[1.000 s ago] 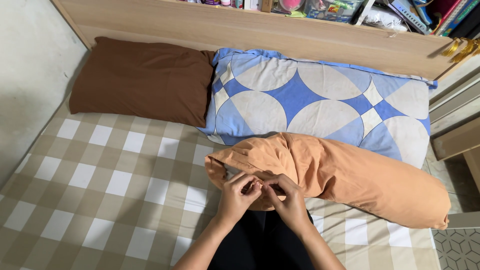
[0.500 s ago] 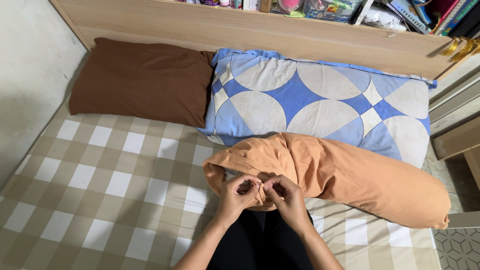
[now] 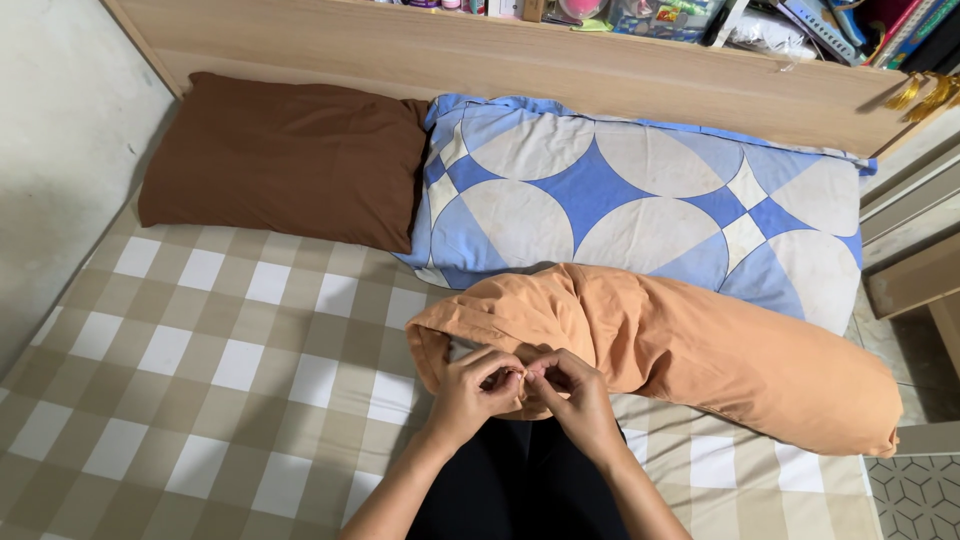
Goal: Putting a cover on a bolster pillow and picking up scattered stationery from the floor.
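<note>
Barely anything differs from half a second ago: both hands stay pinched together at the near open end of the orange bolster [image 3: 690,350], fingertips meeting on a small bit of the cover's edge. The left hand [image 3: 470,392] has curled a touch tighter, its fingers folded over the fabric; the right hand [image 3: 575,395] keeps the same thumb-and-finger pinch, touching the left. What exactly sits between the fingertips is too small to tell, maybe a tie or a fastener. My read is that the fiddling with the cover's opening is ongoing, not finished, since the mouth of the cover still gapes at 9 o'clock of the hands.

The bolster lies across the checked bedsheet [image 3: 200,350], slanting from the hands out to 3 o'clock, its upper side touching the blue patterned pillow [image 3: 620,200] at 12 o'clock. A brown pillow [image 3: 280,160] sits at 10 o'clock, just beside the blue one, against the wooden headboard [image 3: 560,70].

Packages and labels: on the shelf [image 3: 640,15] on top of the headboard, at 12 to 1 o'clock, stand mixed colourful items, partly cropped. A pink round thing, a clear box of small packets, and book spines in red, green and blue at far right. Gold tassels [image 3: 925,95] hang at 2 o'clock. Print is unreadable.
</note>
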